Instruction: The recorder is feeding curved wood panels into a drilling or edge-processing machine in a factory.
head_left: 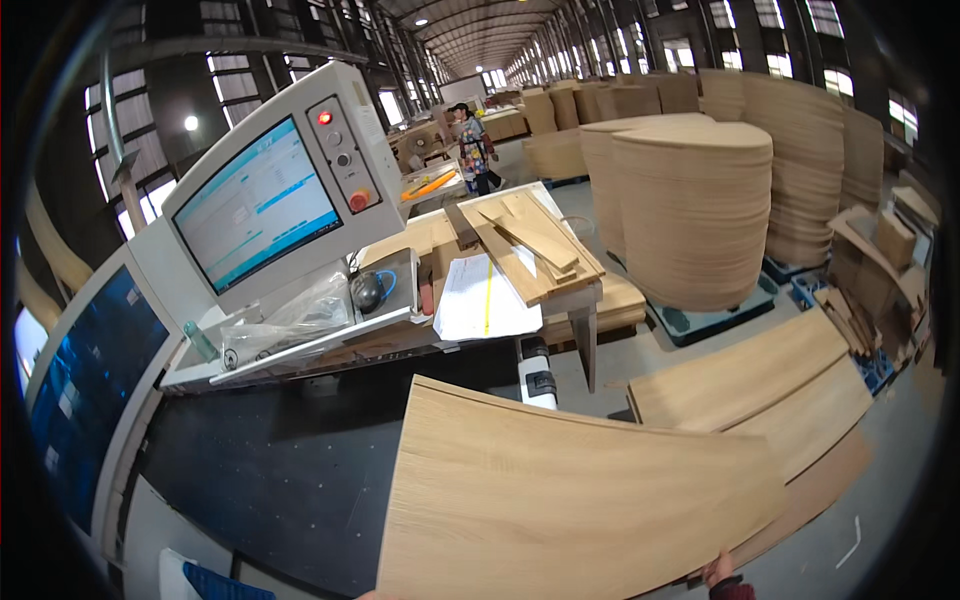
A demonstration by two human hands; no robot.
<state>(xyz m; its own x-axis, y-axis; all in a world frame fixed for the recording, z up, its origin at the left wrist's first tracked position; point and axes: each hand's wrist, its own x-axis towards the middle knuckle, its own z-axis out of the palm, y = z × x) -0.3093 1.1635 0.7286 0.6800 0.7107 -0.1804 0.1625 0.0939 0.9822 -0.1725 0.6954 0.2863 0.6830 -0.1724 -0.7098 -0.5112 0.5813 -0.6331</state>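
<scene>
A large wood-grain panel (560, 500) fills the lower middle, its left part over a black machine bed (270, 460) and its right part out past the bed. At the panel's near right edge, my right hand (718, 570) is closed on it, with a dark red cuff at the wrist. Only a sliver of my left hand (374, 595) shows at the bottom border, beside the panel's near left corner; its fingers are hidden.
A control cabinet with a lit screen (265, 205) stands left, above a shelf with a mouse (370, 290). Papers (480, 300) and wood strips (530, 245) lie on a side table. Curved board stacks (690, 215) and panels (740, 370) stand right. A person (470, 145) is farther back.
</scene>
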